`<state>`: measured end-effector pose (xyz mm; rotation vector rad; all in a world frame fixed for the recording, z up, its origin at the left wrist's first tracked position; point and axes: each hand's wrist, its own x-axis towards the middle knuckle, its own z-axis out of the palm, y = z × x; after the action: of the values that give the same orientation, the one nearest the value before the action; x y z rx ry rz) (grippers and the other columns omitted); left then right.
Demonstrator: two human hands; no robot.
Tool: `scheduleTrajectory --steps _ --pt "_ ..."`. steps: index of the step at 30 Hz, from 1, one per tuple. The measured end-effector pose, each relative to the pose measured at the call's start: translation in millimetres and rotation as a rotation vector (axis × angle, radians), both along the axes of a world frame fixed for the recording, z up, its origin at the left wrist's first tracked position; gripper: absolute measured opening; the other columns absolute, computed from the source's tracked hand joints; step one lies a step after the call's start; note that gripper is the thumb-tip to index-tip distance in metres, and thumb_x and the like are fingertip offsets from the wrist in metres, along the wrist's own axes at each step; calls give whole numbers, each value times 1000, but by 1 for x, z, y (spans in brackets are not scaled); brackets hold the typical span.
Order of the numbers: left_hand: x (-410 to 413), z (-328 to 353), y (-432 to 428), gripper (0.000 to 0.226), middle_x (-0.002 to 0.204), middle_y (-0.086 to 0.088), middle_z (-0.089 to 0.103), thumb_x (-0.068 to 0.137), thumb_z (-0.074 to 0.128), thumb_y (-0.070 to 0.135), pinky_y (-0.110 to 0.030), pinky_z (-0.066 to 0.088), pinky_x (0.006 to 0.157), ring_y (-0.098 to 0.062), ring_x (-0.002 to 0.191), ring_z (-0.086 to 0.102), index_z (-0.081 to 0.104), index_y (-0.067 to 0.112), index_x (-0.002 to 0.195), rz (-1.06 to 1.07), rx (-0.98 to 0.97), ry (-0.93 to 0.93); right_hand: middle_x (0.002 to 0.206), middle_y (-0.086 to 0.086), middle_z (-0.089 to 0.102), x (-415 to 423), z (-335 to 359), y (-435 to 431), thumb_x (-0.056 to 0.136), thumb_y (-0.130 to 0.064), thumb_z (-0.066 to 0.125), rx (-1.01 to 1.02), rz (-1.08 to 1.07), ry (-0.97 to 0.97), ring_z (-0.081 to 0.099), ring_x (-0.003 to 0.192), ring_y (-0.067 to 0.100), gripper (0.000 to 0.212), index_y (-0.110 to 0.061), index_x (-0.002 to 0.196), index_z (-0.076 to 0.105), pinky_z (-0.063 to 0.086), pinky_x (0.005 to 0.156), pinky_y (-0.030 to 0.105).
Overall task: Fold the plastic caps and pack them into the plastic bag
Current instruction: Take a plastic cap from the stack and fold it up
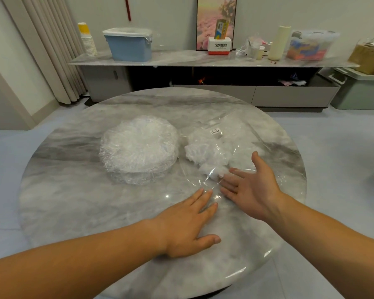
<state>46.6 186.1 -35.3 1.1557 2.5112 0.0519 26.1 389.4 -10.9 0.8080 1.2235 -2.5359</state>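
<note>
Both hands lay open on the marble table [73,203] as I worked at the near edge of the clear plastic bag [235,130], which lay flat on the right side of the tabletop with a clump of crumpled white caps [205,155] inside it. My left hand [188,223] pressed flat, fingers straight, their tips on the bag's film. My right hand [252,185] was spread wide and gripped nothing, its fingers pointing at the clump; I could not tell whether they lay under the film or on it. A round stack of caps [138,145] sat just left of the bag, untouched. By my reading, packing was the step in hand, with most of the stack left to do. The next move would call for peeling one thin cap off the stack without dragging its neighbours, then folding it.
</note>
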Motion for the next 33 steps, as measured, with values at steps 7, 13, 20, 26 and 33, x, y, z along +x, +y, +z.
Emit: scheduleTrajectory --steps 7,13,20,26,33 --pt "-2 -5 1 79 166 -2 -22 99 27 68 -34 -5 126 -16 150 -27 2 26 161 -11 -8 0 133 26 55 19 10 14 98 -51 56 191 -125 -46 60 119 40 66 -2 141 41 52 94 43" --pt "-2 8 -15 84 167 5 -19 99 30 67 -32 0 127 -6 150 -22 0 18 161 59 113 -20 107 10 58 35 23 10 96 -35 60 678 -156 -51 62 82 21 49 -2 131 51 52 66 33" --pt "-26 21 -66 61 169 -7 -1 103 29 59 -31 -5 122 -19 156 -8 40 20 148 380 158 269 93 14 64 41 29 -38 99 -37 55 1135 215 346 57 79 17 38 0 93 64 46 73 31" --pt "-43 19 -104 87 169 -7 -8 89 5 71 -37 -7 123 -20 155 -14 32 23 156 518 48 256 105 -22 60 30 15 -71 97 -48 47 1370 506 567 47 110 2 21 -37 90 64 38 92 23" --pt "-58 17 -101 70 169 2 -8 102 24 62 -43 3 122 -21 154 -4 15 26 161 521 8 221 113 -21 59 22 9 -92 95 -55 42 1398 599 630 44 115 1 30 -36 100 65 37 98 25"
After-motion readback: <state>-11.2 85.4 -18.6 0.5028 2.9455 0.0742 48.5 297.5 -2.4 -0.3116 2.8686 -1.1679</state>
